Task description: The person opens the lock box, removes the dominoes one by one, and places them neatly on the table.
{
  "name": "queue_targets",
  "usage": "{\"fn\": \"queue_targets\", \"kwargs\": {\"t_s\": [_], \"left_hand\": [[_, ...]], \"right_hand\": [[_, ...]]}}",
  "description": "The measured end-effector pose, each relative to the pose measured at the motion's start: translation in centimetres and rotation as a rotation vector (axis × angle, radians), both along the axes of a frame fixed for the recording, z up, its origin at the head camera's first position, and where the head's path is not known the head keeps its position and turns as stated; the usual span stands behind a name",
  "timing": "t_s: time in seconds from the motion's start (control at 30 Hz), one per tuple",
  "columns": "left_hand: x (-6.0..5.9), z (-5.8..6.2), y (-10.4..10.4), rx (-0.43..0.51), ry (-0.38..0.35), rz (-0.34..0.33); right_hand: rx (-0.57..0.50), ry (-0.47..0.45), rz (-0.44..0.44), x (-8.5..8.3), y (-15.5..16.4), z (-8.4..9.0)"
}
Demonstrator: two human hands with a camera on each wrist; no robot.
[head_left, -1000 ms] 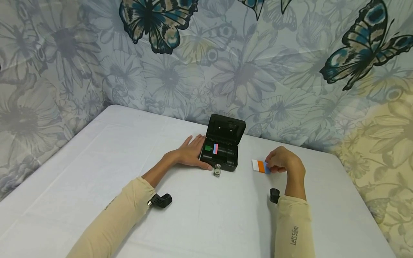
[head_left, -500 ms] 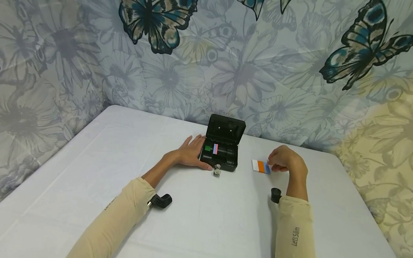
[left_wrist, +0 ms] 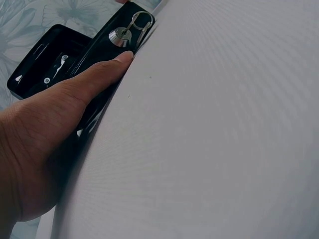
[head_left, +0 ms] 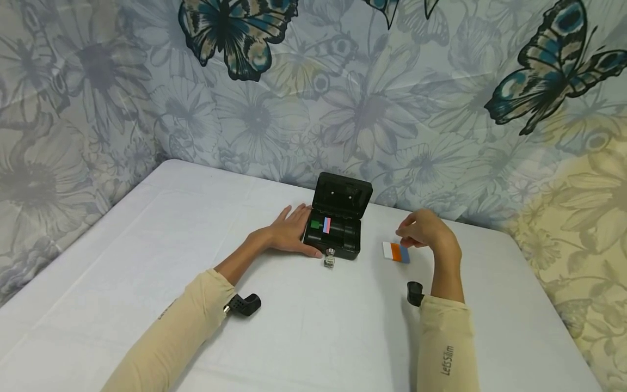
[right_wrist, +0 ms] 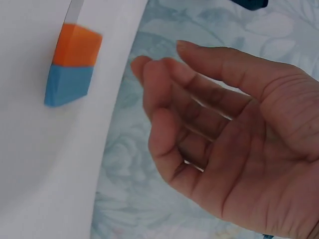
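My left hand [head_left: 288,233] lies spread against the left side of an open black cash box [head_left: 346,251], its thumb along the front face. In the left wrist view the thumb's tip ends just short of a silver lock [left_wrist: 120,36] with a key and ring [left_wrist: 143,20] in it. Inside the box lie a green piece [head_left: 315,224] and a small block striped blue, pink and white [head_left: 326,225]. To the right, a white, orange and blue slanted eraser [head_left: 395,252] rests on the table. My right hand [head_left: 425,228], fingers loosely bent and holding nothing, hovers just above and beyond it.
A white cloth covers the table [head_left: 303,326]. Right behind the box, whose lid [head_left: 343,195] stands raised, hangs a flower-and-butterfly backdrop [head_left: 372,109]. Black wrist cameras jut from both sleeves, the right one [head_left: 415,294] over the table.
My right hand has come away from the eraser's blue end, where its fingertips were, and risen up and slightly left. Eraser, box and left hand stay put.
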State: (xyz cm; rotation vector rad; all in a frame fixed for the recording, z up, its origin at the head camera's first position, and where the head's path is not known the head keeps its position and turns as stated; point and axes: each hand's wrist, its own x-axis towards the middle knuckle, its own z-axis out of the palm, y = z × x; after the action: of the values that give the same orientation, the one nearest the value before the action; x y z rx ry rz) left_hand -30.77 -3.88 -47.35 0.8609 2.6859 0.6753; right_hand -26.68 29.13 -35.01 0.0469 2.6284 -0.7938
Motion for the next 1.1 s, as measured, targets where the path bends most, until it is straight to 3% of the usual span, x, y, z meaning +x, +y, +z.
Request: {"fn": "queue_targets", "kwargs": {"t_s": [0.3,0.6,0.8,1.1], "left_hand": [[-0.4,-0.7,-0.1,0.007,0.004,0.009],[-0.3,-0.8,-0.1,0.019,-0.005,0.009],[-0.5,-0.8,0.1,0.013,0.004,0.002],[-0.7,-1.0,-0.1,0.003,0.003,0.0]], "right_hand": [[-0.079,0.087,0.06,-0.3,-3.5,0.0],[-0.132,0.316,0.175,-0.6,-7.6,-1.5],[-0.156,0.332,0.191,-0.7,-9.9,-2.6],[-0.092,0.322,0.175,-0.7,-12.3,-3.9]]}}
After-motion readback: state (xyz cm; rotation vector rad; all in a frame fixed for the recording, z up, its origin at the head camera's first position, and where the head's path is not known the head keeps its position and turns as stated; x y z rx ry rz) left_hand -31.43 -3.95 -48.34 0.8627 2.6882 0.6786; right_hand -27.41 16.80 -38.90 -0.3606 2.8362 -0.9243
